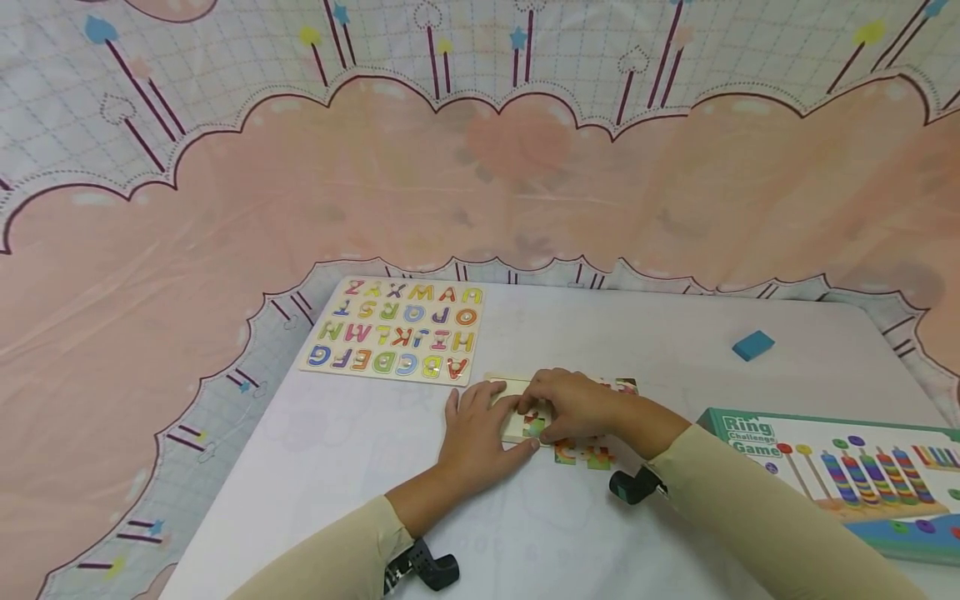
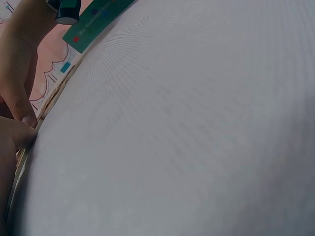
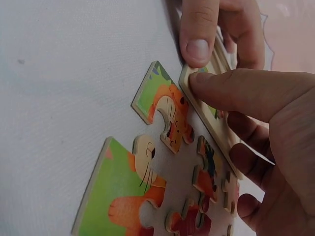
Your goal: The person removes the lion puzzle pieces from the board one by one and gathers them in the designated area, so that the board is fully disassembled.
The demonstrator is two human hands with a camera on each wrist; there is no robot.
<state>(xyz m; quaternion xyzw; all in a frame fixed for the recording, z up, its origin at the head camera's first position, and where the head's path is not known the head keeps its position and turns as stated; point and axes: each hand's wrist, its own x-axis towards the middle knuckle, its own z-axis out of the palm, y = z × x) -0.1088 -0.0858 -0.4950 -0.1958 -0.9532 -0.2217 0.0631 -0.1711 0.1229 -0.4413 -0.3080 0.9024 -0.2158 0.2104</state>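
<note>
A shallow wooden puzzle tray (image 1: 513,432) lies on the table before me. My left hand (image 1: 474,437) holds its left end, the thumb along the near edge and the fingers over the far side. Over the tray, my right hand (image 1: 573,404) has thumb and fingers curled around a small green-and-orange puzzle piece (image 1: 534,426); its fingertips partly hide the piece. Loose jigsaw pieces (image 1: 598,458) lie at the near side. One shows an orange tiger face (image 3: 160,96), another a green corner (image 3: 110,182). The left wrist view shows mostly tablecloth.
A wooden alphabet board (image 1: 397,329) lies at the back left. On the right stands a green Ring Challenge Game box (image 1: 840,475), close to my right sleeve. A blue block (image 1: 753,345) sits farther back. Several more puzzle pieces (image 1: 624,385) show behind my right wrist.
</note>
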